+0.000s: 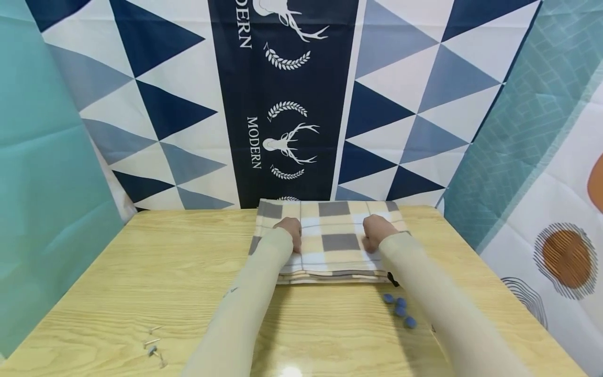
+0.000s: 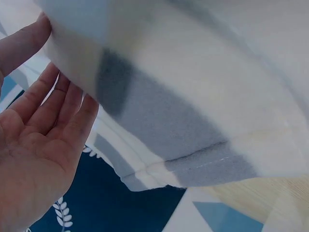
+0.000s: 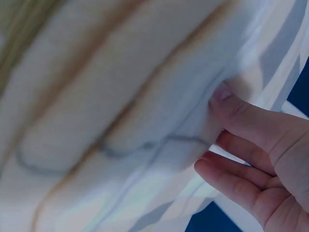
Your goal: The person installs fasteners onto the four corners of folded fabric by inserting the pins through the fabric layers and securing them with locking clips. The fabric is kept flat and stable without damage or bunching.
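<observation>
A folded checked blanket (image 1: pixel 340 242) in cream, white and grey lies at the far edge of the table, its layers showing along the front. My left hand (image 1: pixel 290 233) is over its left part. In the left wrist view, the left hand (image 2: pixel 46 128) has its thumb and fingertips at the blanket's edge (image 2: pixel 159 111), pinching the fabric. Over the right part is my right hand (image 1: pixel 377 233). From the right wrist, the right hand (image 3: pixel 260 154) pinches the soft layered cloth (image 3: pixel 120 125) between thumb and fingers.
Several small blue pieces (image 1: pixel 400 310) lie on the wooden table (image 1: pixel 188 283) by the right forearm, near a small black item (image 1: pixel 392 279). Several small metal nail-like pieces (image 1: pixel 153 345) are at the front left. A patterned curtain (image 1: pixel 287 104) hangs behind the table.
</observation>
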Demonstrator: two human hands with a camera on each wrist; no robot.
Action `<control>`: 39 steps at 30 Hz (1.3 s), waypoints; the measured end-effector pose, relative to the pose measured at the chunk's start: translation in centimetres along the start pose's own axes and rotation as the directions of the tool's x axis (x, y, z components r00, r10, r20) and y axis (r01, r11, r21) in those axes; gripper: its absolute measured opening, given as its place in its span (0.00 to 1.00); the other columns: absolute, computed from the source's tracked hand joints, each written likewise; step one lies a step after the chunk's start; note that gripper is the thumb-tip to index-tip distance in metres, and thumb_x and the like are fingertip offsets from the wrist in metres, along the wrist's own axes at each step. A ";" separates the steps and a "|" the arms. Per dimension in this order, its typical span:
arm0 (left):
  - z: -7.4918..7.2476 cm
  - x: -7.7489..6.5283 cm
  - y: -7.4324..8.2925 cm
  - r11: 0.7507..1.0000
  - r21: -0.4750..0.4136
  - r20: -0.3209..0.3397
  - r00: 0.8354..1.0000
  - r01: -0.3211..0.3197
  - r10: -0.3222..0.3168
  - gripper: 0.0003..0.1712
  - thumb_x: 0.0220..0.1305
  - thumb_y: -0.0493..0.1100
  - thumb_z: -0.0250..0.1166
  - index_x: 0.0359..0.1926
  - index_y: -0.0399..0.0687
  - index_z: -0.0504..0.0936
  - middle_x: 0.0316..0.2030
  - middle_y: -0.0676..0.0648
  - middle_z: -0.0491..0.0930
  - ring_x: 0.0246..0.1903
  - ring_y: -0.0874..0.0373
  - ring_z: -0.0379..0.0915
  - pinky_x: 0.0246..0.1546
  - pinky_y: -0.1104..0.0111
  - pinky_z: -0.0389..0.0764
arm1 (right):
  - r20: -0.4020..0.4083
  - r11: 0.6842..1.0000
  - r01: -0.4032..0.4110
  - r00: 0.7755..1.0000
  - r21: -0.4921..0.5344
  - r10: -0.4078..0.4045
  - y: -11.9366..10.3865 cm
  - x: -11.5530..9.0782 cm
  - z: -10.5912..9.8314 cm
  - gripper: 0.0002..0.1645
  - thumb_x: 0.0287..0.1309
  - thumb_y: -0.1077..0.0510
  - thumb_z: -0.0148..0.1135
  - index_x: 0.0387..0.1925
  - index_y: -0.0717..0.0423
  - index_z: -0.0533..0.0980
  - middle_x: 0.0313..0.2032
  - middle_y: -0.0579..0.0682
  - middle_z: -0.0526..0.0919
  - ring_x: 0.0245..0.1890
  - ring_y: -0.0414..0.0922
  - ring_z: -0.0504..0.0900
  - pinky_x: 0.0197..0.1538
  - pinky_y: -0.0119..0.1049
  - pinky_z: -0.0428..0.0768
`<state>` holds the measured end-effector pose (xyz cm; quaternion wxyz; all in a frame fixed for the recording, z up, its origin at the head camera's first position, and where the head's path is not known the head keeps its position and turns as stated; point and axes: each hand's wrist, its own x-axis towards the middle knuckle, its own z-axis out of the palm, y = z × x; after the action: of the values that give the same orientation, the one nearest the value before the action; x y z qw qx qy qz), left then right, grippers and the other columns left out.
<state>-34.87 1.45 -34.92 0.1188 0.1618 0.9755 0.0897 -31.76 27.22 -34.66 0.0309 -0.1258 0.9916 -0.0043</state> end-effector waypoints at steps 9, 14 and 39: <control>0.0 -0.1 -1.4 0.999 -0.007 -0.005 0.999 0.033 -0.033 0.14 0.44 0.44 0.78 0.30 0.51 0.81 0.39 0.50 0.82 0.36 0.57 0.73 0.34 0.67 0.80 | 0.023 1.000 -0.006 1.000 -0.016 0.007 -1.3 1.0 0.0 0.19 0.45 0.66 0.56 0.10 0.50 0.60 0.15 0.47 0.66 0.18 0.42 0.62 0.22 0.32 0.64; 0.0 -0.1 -2.3 0.999 -0.023 0.002 0.999 0.046 -0.046 0.14 0.44 0.44 0.78 0.31 0.50 0.82 0.40 0.49 0.82 0.38 0.56 0.75 0.37 0.66 0.81 | 0.045 0.999 -0.027 0.999 -0.029 0.029 -2.1 1.9 -0.2 0.10 0.41 0.66 0.63 0.16 0.55 0.70 0.22 0.51 0.77 0.23 0.44 0.72 0.30 0.37 0.78; -0.6 0.6 -5.7 0.993 -0.052 0.020 0.994 0.105 -0.104 0.13 0.43 0.41 0.78 0.28 0.48 0.81 0.40 0.47 0.83 0.39 0.54 0.75 0.36 0.66 0.81 | 0.041 0.998 -0.054 0.998 -0.024 0.055 -5.2 3.6 -0.5 0.06 0.36 0.65 0.68 0.20 0.60 0.77 0.28 0.55 0.80 0.30 0.48 0.78 0.43 0.44 0.83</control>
<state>-37.24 -3.73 -35.72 0.1362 0.1083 0.9788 0.1077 -33.96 21.34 -34.26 0.0502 -0.0991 0.9938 0.0103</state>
